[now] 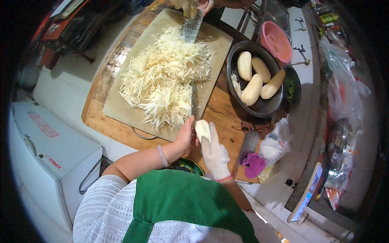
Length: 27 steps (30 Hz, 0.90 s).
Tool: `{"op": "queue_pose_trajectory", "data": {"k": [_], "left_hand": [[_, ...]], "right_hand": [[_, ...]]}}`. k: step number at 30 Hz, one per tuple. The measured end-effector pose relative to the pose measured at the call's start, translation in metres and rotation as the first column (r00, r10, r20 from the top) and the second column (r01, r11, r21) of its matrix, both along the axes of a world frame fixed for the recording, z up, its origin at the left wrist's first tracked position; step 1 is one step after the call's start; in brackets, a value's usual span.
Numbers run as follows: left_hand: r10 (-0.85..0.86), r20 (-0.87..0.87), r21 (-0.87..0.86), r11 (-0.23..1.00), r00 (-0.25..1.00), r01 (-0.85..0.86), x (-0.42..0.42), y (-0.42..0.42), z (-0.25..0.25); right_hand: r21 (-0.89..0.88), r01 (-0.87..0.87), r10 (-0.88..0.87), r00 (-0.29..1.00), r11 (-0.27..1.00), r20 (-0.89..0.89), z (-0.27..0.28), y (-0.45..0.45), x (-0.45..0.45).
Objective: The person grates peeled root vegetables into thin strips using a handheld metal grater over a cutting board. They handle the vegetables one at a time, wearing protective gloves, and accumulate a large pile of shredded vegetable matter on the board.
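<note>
My bare left hand (184,135), with a pale bangle at the wrist, grips the near end of a metal grater (192,101), seen nearly edge-on. A knitted white glove covers my right hand (215,153), which is closed around a peeled pale vegetable (203,129) right beside the grater. The grater's far part rests against a wide heap of pale shreds (161,73) on a large cutting board (121,104). Across the board, another person's gloved hand (182,3) is at a second flat grater (192,26), whose lower end touches the heap.
A dark bowl (233,95) at the right contains several peeled vegetables and some shreds. Behind it stands a pink basin (276,39). A cleaver (247,145), a purple cloth (253,165) and a white plastic bag (275,141) lie on the wooden table's right side. A white chest freezer (57,145) is at left.
</note>
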<state>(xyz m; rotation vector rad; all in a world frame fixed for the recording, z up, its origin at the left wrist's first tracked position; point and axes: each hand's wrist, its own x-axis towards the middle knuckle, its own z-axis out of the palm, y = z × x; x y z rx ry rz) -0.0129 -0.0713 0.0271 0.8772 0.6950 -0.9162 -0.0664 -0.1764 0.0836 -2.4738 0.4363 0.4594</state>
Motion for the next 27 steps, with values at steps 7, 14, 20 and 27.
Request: {"op": "queue_pose_trajectory", "data": {"k": [7,14,20,27], "left_hand": [[0.035,-0.015,-0.069,0.997,0.999,-0.036,-0.005,-0.013,0.002],[0.106,-0.020,-0.100,0.989,0.994,-0.108,-0.005,-0.003,-0.021],[0.001,-0.024,-0.101,0.995,1.000,-0.004,-0.007,-0.013,-0.008],[0.097,0.020,-0.143,0.985,0.995,-0.093,-0.002,0.002,-0.015]], "right_hand": [[-0.043,0.091,-0.088,0.994,0.995,0.060,-0.057,-0.016,0.119],[0.158,0.032,-0.027,0.999,0.987,-0.033,-0.004,0.012,0.025],[-0.103,0.082,-0.070,0.991,0.991,0.115,-0.058,-0.010,0.122],[0.254,0.147,-0.123,0.987,0.956,-0.106,0.003,0.015,0.033]]}}
